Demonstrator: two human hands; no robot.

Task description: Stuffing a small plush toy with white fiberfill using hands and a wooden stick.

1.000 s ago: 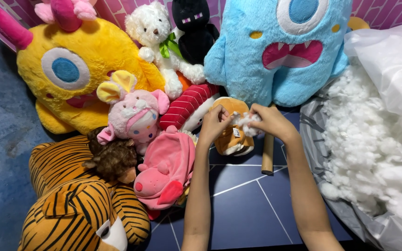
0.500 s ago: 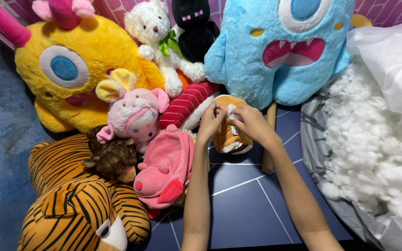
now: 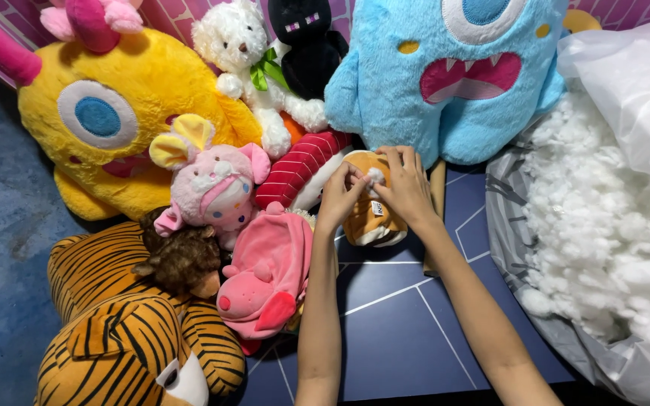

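Note:
A small orange and white plush toy (image 3: 374, 218) lies on the dark blue floor mat (image 3: 408, 338) in front of a big blue one-eyed monster plush (image 3: 453, 75). My left hand (image 3: 340, 197) pinches the toy's upper edge. My right hand (image 3: 404, 184) rests on top of the toy with its fingers closed around a tuft of white stuffing (image 3: 375, 175) at the toy's opening. A wooden stick (image 3: 436, 203) lies just right of my right hand, partly hidden behind it.
A large bag of white stuffing (image 3: 603, 218) fills the right side. To the left sit a pink plush (image 3: 268, 274), a pink bunny plush (image 3: 208, 184), a red striped plush (image 3: 299, 167), a tiger plush (image 3: 129, 331), a yellow monster plush (image 3: 114, 120), and a white bear (image 3: 246, 53).
My right hand came from the bag side with a tuft of stuffing and now presses it at the orange toy's opening. My left hand stays on the toy.

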